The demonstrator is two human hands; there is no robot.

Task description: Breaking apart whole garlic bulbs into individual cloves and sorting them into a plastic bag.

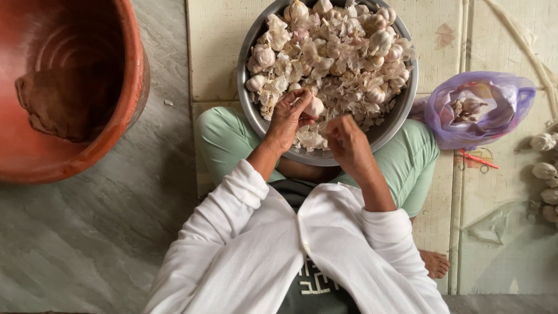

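A wide steel bowl (243,87) rests on my lap, heaped with garlic bulbs (381,40) and loose papery skins (343,93). My left hand (286,119) grips one garlic bulb (314,107) over the bowl's near side. My right hand (349,142) hovers just right of that bulb with its fingers curled in towards it. Its back faces the camera, so anything between the fingertips is hidden. My legs in green trousers (224,136) are crossed under the bowl.
A big terracotta pot (125,110) stands on the grey stone floor (87,244) at the left. On the cream mat (215,46), a purple plastic bag (494,116) with garlic lies to the right. Loose bulbs (544,170) sit along the right edge.
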